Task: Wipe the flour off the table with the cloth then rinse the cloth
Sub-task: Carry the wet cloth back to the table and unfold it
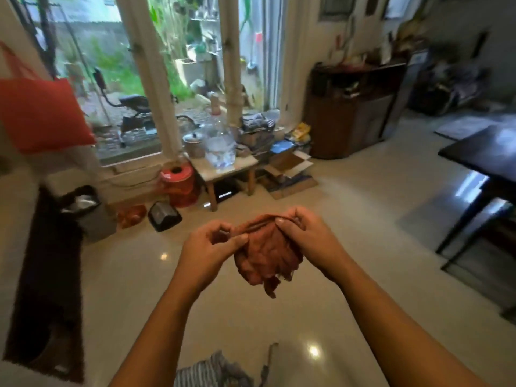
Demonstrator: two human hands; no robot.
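Both arms outstretched; left grip (213,245) and right grip (307,236) pinch the cloth (268,259)

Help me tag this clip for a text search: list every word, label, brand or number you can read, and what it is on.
No text here can be read.
Yellow packets by the window: print too blurred to read.
Blue item below them: too blurred to read.
Cloth: no print shows.

My one head camera looks forward and down, close above the hands, across the floor (349,233) toward the window (178,65).
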